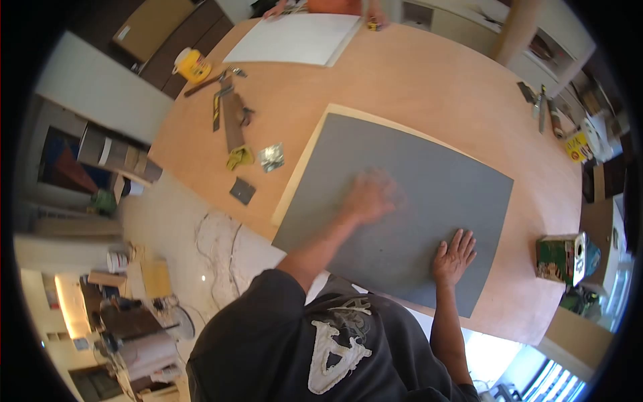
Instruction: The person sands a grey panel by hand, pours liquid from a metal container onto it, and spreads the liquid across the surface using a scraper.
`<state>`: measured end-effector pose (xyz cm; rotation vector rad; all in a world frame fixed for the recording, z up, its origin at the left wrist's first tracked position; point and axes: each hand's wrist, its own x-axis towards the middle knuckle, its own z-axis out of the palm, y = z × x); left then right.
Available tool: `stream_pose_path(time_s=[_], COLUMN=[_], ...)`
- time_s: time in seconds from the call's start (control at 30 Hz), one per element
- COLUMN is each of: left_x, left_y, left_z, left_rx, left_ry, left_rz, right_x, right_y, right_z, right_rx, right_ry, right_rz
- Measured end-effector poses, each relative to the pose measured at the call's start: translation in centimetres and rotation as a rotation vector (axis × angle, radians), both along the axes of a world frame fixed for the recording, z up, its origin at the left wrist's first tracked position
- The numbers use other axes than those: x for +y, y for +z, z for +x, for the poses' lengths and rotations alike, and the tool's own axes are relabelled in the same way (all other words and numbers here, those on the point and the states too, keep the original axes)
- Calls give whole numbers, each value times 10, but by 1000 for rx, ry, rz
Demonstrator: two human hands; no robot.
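A large grey rectangular sheet (415, 194) lies at frame centre on a round wooden table (429, 80). The right hand (454, 254) presses flat on its lower edge, fingers spread wide. The left hand (368, 197) rests mid-sheet, blurred, so I cannot tell its finger spread.

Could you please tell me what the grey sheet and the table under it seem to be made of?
The grey sheet looks like thin laminate or card: matt, uniform, no grain, lying flat on a pale board whose cream edge shows. The table seems smooth wood veneer or plywood: warm tan, faint sheen.
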<state>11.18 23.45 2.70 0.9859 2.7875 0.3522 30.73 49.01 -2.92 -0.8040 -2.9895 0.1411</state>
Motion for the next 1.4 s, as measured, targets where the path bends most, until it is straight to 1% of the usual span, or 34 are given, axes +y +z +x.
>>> stream_pose_path(time_s=[0.03,0.07,0.1,0.13,0.17,0.23,0.3,0.33,0.37,0.43,0.53,0.63,0.73,0.83,0.93,1.03,1.07,1.13,1.23,1.33,1.4], left_x=[-39,-84,-132,-185,-206,-265,-311,-320,-324,-316,-315,-323,-326,-313,-309,-313,-315,-315,-311,-302,-299], left_y=[-18,-52,-75,-106,-52,-49,-67,-67,-68,-54,-53,-58,-56,-51,-46,-56,-58,-42,-32,-17,-18], left_z=[-26,-48,-75,-92,-111,-101,-101,-104,-106,-103,-116,-121,-115,-91,-83,-83,-86,-101,-118,-125,-127], left_rx=[0,148,94,168,-337,-73,13,60,71,106,-17,-27,-27,30,36,230,154,2,-113,-221,-274], left_ry=[149,265,402,545,819,1054,877,786,733,616,564,464,503,546,501,589,641,743,831,935,979], left_rz=[-109,-220,-111,-65,-231,-300,-300,-294,-267,-201,-148,-182,-46,-89,-177,1,20,59,-33,-68,-50], right_x=[-2,-3,-3,-4,-5,-6,-8,-8,-8,-6,-2,2,3,-2,-2,-2,-4,-5,-1,0,-2], right_y=[0,0,1,2,3,3,1,0,0,-2,-11,-16,-17,-16,-16,-13,-12,-13,-17,-18,-17], right_z=[-2,-2,-2,-3,-4,-4,-5,-5,-5,-4,-4,-2,-3,-4,-5,-7,-7,-7,-7,-5,-3], right_rx=[-5,-8,-7,-14,-17,-20,-15,-33,-48,-55,-47,-83,-127,-147,-162,-171,-170,-169,-177,-181,-166], right_ry=[3,1,-6,-4,-6,-6,3,7,6,7,11,3,-28,-59,-77,-80,-80,-77,-82,-85,-76], right_rz=[3,8,16,18,21,30,45,41,41,52,77,75,38,2,-1,-8,-11,-12,2,10,-5])
